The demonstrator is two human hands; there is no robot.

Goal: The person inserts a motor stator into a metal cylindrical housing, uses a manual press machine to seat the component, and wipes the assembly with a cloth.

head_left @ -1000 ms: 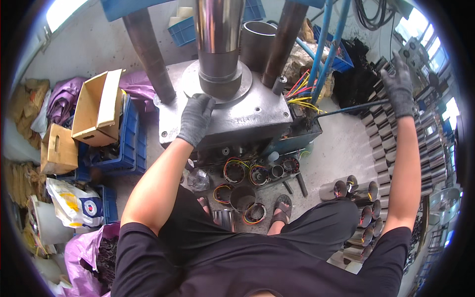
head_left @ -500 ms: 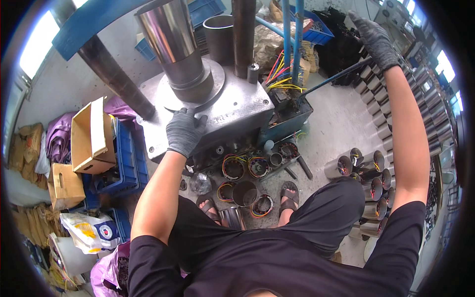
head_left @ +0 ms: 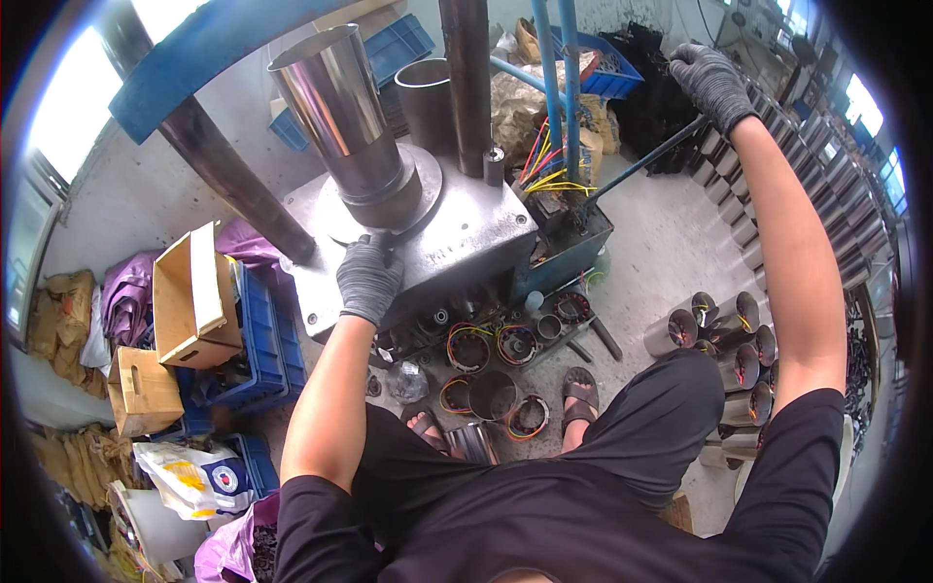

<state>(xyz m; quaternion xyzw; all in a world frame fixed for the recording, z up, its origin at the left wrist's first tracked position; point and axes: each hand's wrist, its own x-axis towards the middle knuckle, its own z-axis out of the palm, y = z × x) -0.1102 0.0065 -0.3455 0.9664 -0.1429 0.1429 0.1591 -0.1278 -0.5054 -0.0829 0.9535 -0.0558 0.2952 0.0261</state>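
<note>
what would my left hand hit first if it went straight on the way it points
Your left hand would likely meet the round metal plate first, its near edge right there, then the dark collar standing on it; whether hand and plate touch is unclear.

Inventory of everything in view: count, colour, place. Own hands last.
Metal table: 1, grey, upper centre-left
Round plate: 1, grey, on table
Polished cylinder: 1, silver, above plate
Open cylinder: 1, dark grey, table's rear
Columns: 2, dark, flanking polished cylinder
Upright pipes: 2, blue, right of columns
Lever: 1, dark blue, beside table
Wires: several, yellow and red, by pipes
Wound rings: about 5, dark, in front of table
Wired cylinders: several, silver, lower right
Stacked cylinders: many, silver, far right
Cardboard boxes: 2, tan, left
Crates: several, blue, left, rear
Bags: several, purple and white, left
Sandals: 2, brown, floor
Left hand: 1, grey-gloved, at plate's near edge
Right hand: 1, grey-gloved, at lever's upper end
</note>
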